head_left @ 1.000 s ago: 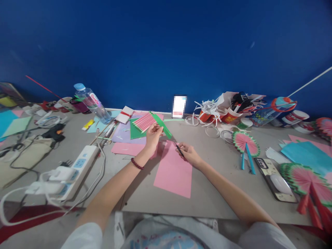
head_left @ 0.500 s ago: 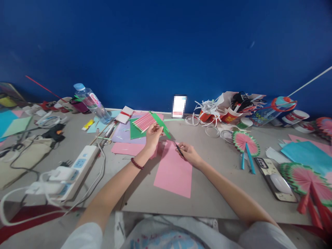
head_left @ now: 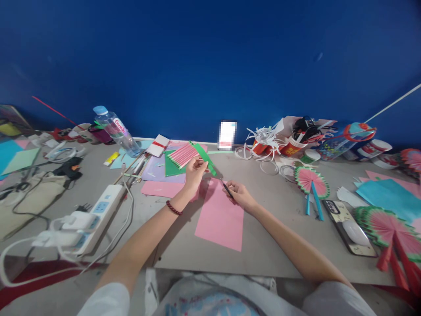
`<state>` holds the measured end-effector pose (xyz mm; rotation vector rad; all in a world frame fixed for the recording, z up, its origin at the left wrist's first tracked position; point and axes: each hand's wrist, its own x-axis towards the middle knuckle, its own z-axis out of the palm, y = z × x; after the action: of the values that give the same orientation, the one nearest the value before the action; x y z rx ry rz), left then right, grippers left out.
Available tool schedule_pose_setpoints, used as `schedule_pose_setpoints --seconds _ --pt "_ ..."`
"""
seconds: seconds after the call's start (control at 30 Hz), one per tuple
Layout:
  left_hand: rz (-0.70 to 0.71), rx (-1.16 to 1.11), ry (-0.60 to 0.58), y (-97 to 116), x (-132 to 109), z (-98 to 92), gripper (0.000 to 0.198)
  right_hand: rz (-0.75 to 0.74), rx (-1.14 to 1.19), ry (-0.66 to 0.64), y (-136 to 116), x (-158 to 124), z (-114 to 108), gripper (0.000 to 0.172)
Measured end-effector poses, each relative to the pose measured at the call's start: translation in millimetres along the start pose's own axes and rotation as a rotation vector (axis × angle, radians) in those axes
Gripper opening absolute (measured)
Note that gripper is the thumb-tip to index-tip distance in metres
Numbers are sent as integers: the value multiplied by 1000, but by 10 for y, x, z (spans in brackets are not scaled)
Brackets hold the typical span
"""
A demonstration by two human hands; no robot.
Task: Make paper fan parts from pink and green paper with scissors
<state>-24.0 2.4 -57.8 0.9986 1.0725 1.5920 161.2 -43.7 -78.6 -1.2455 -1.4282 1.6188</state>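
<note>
My left hand [head_left: 195, 170] is closed, thumb and fingers pinching a green paper strip [head_left: 207, 158] that slants down to the right. In my right hand [head_left: 238, 193] is a slim black tool [head_left: 227, 190] with a thin pointed tip; its exact kind is too small to tell. The tip is close below the lower end of the strip, apart from it. Under both, a pink paper sheet [head_left: 220, 219] lies flat on the table. Just beyond my left hand, a pleated pink paper piece [head_left: 182, 154] with green edging rests on green paper [head_left: 171, 167].
To the left are a power strip [head_left: 101, 215] with cables and a leaning water bottle [head_left: 118, 131]. Paper cups [head_left: 291, 147] with tools and white strips stand at the back right. Watermelon-coloured paper fans [head_left: 312, 182] and a phone [head_left: 338, 215] with a mouse [head_left: 355, 232] lie right.
The green strip has turned slightly in my left hand, its upper end shifting a little right. My right hand and the black tool have hardly moved.
</note>
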Motion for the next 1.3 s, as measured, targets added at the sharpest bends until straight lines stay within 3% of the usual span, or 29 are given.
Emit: schedule_pose_setpoints --seconds 0.67,1.3 --pt "-53 60 -73 -27 -119 78 37 -30 37 -13 67 41 -14 40" --pt "-59 13 -71 -45 -127 84 35 -29 31 -7 73 33 -15 37"
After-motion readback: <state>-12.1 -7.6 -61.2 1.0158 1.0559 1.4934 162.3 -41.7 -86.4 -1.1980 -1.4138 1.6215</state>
